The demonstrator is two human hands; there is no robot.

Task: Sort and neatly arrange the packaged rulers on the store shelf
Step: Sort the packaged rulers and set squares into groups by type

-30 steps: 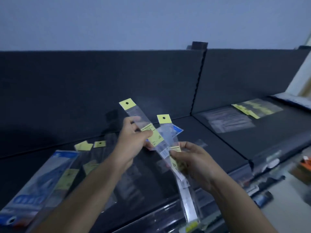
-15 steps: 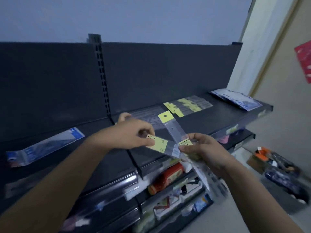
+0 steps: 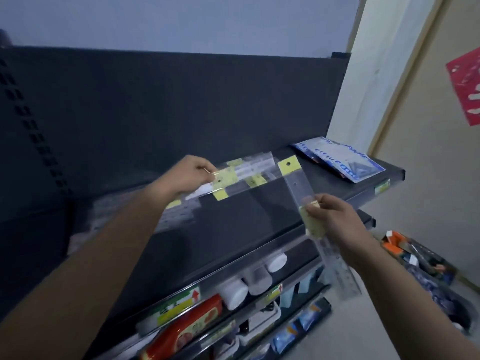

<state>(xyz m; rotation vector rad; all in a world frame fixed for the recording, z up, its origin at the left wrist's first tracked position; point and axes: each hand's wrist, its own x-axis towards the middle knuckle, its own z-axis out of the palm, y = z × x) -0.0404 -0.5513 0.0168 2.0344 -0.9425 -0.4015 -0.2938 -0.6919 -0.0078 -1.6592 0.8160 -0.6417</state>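
Note:
My left hand (image 3: 191,175) pinches one clear packaged ruler (image 3: 249,178) with yellow labels and holds it stretched rightward over a group of similar packaged rulers (image 3: 249,162) lying on the dark shelf (image 3: 233,229). My right hand (image 3: 335,219) grips another clear packaged ruler (image 3: 298,188) near its middle; its yellow header with a punched hole points up and its lower end hangs past the shelf's front edge. More clear packets (image 3: 179,216) lie on the shelf under my left forearm.
A blue-and-white packet (image 3: 337,158) lies at the shelf's right end. Lower shelves hold white bottles (image 3: 257,279), a red pack (image 3: 192,326) and blue items. A bin of goods (image 3: 426,266) stands on the floor at right. A cream wall closes the right side.
The view has swung right along the shelf. My hands have drawn apart: the left has carried its ruler out over the rulers on the shelf, the right keeps its ruler upright near the front.

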